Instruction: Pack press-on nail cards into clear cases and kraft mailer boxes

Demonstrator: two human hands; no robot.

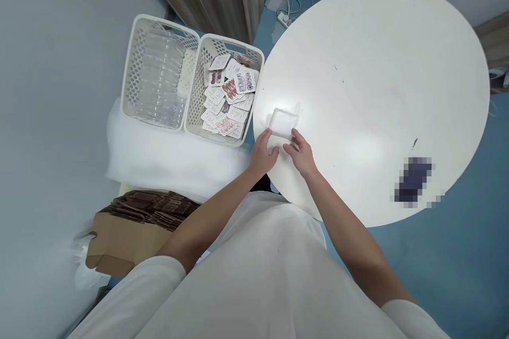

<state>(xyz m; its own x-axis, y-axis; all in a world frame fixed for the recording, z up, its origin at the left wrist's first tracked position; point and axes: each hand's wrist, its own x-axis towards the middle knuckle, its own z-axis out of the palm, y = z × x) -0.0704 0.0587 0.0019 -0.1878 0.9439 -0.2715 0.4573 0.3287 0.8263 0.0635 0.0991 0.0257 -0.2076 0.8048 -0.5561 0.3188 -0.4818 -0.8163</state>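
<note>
A small white square packet [283,123], with a translucent wrap sticking out at its far corners, lies flat on the white oval table [382,63]. My left hand [263,154] touches its near left corner with the fingertips, the thumb held apart. At the near right corner, the fingertips of my right hand [301,153] rest against the packet. Its thumb and fingers are apart too. Neither hand is wrapped round the packet. What is inside the wrap cannot be seen.
Left of the table stands a white basket [193,111] of printed nail cards [229,90], beside a second basket [128,85] with clear plastic trays [159,79]. Below are a white foam roll [175,161] and a carton [127,241] of folded brown cardboard. A blurred dark object [413,180] lies right.
</note>
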